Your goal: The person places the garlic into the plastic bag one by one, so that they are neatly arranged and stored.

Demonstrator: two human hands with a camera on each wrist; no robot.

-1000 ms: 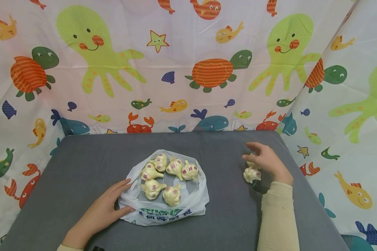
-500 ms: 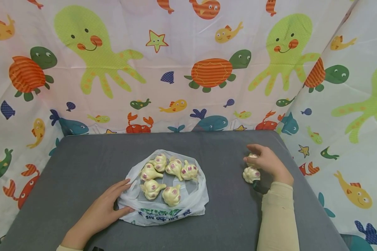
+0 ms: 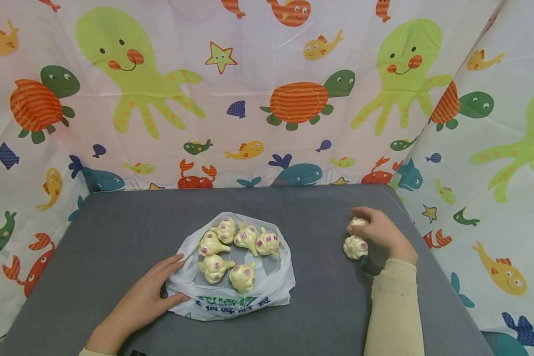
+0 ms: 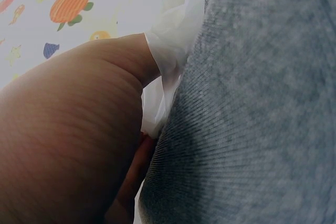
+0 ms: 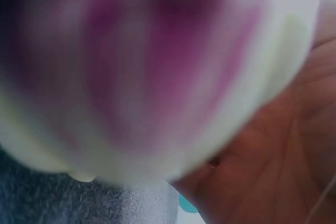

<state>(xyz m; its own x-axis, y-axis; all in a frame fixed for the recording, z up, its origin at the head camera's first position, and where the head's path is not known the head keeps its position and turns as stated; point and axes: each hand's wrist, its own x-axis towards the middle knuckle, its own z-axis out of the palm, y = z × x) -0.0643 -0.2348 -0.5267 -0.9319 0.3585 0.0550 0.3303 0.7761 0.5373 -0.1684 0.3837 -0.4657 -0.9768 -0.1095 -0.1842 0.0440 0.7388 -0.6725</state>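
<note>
My left hand point(image 3: 149, 296) rests at the left edge of a thin white plastic bag point(image 3: 231, 304) with printed letters, thumb and fingers spread apart along its rim. In the left wrist view the thumb point(image 4: 134, 53) touches the white plastic. Several pale garlic bulbs point(image 3: 215, 268) with purplish marks sit inside the bag's opening. Over at the right, my right hand point(image 3: 378, 230) grips a garlic bulb point(image 3: 359, 222) between thumb and fingers, partly covering it. A second loose garlic bulb point(image 3: 355, 247) lies just in front, and a blurred bulb point(image 5: 157, 77) fills the right wrist view.
A grey cloth-covered table point(image 3: 311, 316) spreads under everything, with bare cloth between the bag and the loose bulbs. Behind and at the sides hangs a white curtain point(image 3: 249, 109) printed with sea animals.
My right hand has come slightly lower and nearer, its fingers settling around the farther loose bulb. The left hand and the bag stay put; the whole view shifts a little.
</note>
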